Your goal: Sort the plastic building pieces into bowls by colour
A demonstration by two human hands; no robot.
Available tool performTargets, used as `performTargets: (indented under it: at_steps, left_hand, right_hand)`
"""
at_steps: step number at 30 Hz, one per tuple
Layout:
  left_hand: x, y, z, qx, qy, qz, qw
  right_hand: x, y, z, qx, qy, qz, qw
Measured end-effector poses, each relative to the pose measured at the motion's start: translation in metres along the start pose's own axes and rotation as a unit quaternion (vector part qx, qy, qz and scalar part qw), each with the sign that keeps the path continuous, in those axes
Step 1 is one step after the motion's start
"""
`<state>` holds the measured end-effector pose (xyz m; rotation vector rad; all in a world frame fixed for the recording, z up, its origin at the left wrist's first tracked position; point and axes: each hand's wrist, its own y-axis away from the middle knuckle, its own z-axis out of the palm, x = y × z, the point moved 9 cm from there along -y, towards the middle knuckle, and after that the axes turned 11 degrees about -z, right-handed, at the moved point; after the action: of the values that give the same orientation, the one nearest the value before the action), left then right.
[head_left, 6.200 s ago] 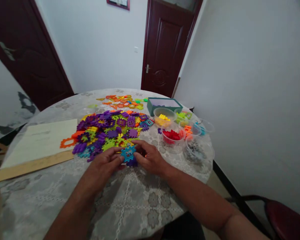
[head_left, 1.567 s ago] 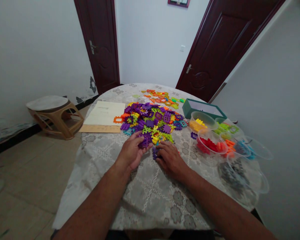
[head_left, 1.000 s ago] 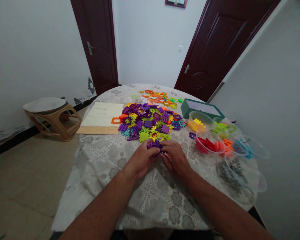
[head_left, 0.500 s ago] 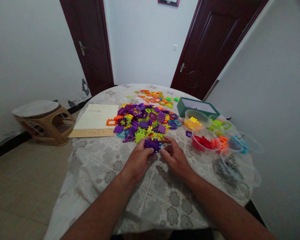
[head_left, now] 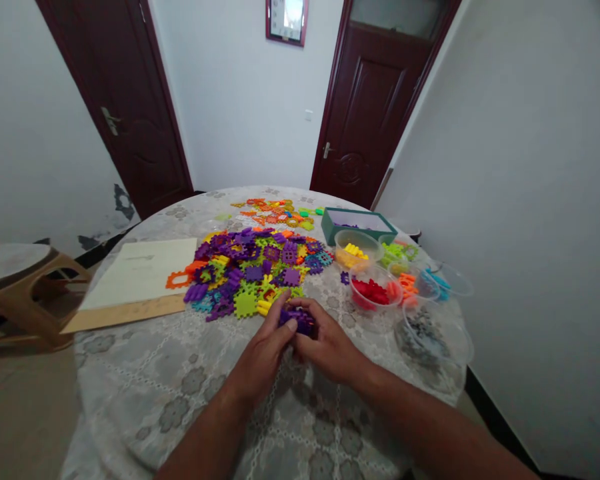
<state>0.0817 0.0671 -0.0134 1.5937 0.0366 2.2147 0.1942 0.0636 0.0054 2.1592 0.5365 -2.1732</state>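
Observation:
Purple interlocking building pieces (head_left: 300, 321) are held between my two hands near the front of the heap. My left hand (head_left: 269, 340) is closed on their left side, thumb on top. From the right, my right hand (head_left: 325, 340) wraps round the same pieces, its fingers bent over them. The hands partly cover what they hold, so its full shape is hidden. Just beyond lies a heap of toothed plastic building pieces (head_left: 254, 273) in purple, lime green, yellow, orange and blue. A lime square piece (head_left: 245, 304) sits at the heap's near edge.
Clear tubs on the right hold yellow (head_left: 356, 255), red (head_left: 371, 291) and grey pieces (head_left: 424, 335). Behind them stands a green box (head_left: 330, 231). A cream folder (head_left: 140, 273) lies at left. Orange pieces (head_left: 275, 215) are scattered at the back of the patterned tablecloth (head_left: 190, 400).
My right hand has closed in on the purple pieces, which are now turned and more covered by fingers. The head view has swung right and up, so the table appears further left and lower.

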Motion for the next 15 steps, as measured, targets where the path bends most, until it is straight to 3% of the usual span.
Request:
performTargets:
  at_steps: [6, 9, 11, 15]
  left_hand:
    - [0.017, 0.012, 0.012, -0.027, -0.117, 0.030, 0.992]
    - [0.020, 0.014, 0.018, -0.059, -0.090, 0.013, 0.994]
    - [0.024, 0.010, 0.013, -0.039, -0.069, 0.018, 0.997]
    - [0.035, 0.003, -0.015, 0.091, -0.097, 0.057, 0.989]
  right_hand:
    - [-0.026, 0.013, -0.017, -0.036, -0.001, 0.080, 0.996]
    - [-0.036, 0.017, -0.041, -0.033, -0.024, 0.120, 0.992]
    - [-0.048, 0.010, -0.071, -0.004, -0.024, 0.114, 0.993]
    - [-0.079, -0.035, -0.161, 0.095, 0.061, 0.048, 0.992]
